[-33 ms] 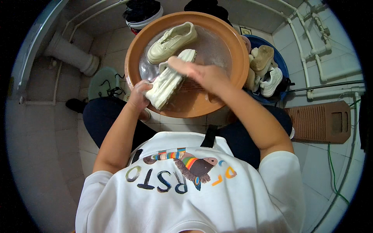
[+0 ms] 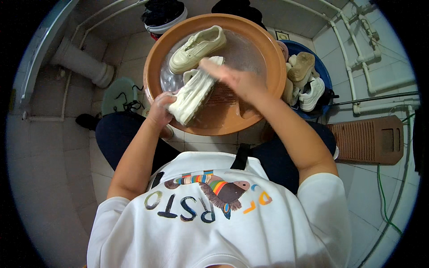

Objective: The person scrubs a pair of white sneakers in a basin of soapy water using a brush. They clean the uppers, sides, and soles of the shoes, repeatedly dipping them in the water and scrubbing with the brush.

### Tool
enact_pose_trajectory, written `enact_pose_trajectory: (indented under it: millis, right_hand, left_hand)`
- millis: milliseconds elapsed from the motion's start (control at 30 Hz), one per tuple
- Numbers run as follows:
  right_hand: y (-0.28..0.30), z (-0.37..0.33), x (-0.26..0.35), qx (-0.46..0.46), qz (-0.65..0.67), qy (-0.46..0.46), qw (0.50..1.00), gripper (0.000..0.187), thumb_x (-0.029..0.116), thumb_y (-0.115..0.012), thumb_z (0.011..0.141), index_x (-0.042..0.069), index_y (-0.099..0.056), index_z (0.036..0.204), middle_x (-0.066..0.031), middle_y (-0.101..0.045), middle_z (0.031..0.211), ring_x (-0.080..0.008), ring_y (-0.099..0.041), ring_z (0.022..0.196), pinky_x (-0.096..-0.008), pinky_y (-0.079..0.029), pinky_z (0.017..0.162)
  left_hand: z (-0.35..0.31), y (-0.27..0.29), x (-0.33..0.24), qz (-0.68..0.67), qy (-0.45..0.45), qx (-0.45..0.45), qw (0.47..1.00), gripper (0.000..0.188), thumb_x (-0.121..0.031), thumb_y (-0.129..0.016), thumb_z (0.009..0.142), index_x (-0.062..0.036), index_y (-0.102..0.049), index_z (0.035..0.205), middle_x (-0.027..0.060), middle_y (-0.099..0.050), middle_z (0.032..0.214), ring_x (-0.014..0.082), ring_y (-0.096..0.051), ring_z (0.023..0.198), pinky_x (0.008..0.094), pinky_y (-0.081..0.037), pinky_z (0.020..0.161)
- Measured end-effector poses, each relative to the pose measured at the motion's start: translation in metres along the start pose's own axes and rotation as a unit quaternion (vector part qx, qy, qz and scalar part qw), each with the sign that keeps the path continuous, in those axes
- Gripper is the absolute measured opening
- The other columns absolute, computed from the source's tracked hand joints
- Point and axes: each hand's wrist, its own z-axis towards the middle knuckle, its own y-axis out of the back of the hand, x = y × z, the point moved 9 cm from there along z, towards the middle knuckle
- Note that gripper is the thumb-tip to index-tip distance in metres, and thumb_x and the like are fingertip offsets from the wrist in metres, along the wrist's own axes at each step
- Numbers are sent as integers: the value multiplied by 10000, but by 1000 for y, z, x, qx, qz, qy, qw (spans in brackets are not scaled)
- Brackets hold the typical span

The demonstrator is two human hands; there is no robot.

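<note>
My left hand (image 2: 161, 109) grips one end of a wet cream-white shoe (image 2: 194, 98), held tilted over the near left part of a big brown plastic basin (image 2: 279, 89). The shoe's ridged side faces up. At its far end is my right hand (image 2: 239, 82), smeared by motion, its fingers over the shoe. Whether anything is in those fingers cannot be made out. Another cream lace-up shoe (image 2: 196, 49) rests in the basin just beyond, its opening upward. Cloudy, sudsy water (image 2: 248, 49) covers the basin's bottom.
Right of the basin, a blue tub (image 2: 325, 73) holds several shoes. A brown washboard (image 2: 368, 140) lies by my right knee. A pale green basin (image 2: 118, 96) stands at the left, and a white bucket with dark cloth (image 2: 165, 20) behind. Pipes (image 2: 351, 67) line the walls.
My right hand has shifted slightly right along the far end of the shoe and is more blurred. My left hand and the held shoe have hardly moved.
</note>
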Motion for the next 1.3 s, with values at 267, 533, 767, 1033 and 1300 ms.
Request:
enact_pose_trajectory:
  millis: [267,533,767,1033,1300]
  right_hand:
    - [14,40,-68,-99,194,17,976,538,383,-552,867,61,-453,1286,-128,-605,1047,-237,-575,945,-321,-426,822]
    - [12,11,-49,-30,550,-155,820,428,492,-529,864,96,-537,1029,73,-314,541,-45,-290,409,-208,-236,384]
    - [34,18,-27,-35,672,15,740,762,690,-197,853,4,-496,1001,11,-364,576,-110,-361,498,-276,-356,542]
    - [20,26,-20,64,696,15,715,827,717,-153,838,-1,-453,1122,11,-392,588,-104,-362,481,-279,-353,524]
    - [18,23,-3,104,739,15,665,729,634,-220,881,-10,-504,1073,-44,-456,629,-143,-417,536,-276,-371,496]
  left_hand:
    - [0,-25,-5,-4,-3,69,998,248,-63,-527,663,47,-541,885,167,-516,1227,268,-593,963,370,-496,833]
    - [-13,-28,-12,27,4,29,999,248,-78,-519,677,30,-546,899,145,-484,1274,259,-586,982,374,-507,808]
    - [1,-14,0,18,20,12,1000,236,-83,-524,652,-18,-538,879,112,-540,1196,244,-582,958,385,-494,790]
    - [8,-7,0,53,18,0,998,370,-139,-553,624,8,-536,963,151,-585,1083,264,-606,910,381,-501,817]
    - [1,-22,-11,60,1,26,998,253,-160,-565,604,-20,-569,815,123,-615,1007,235,-612,869,358,-508,759]
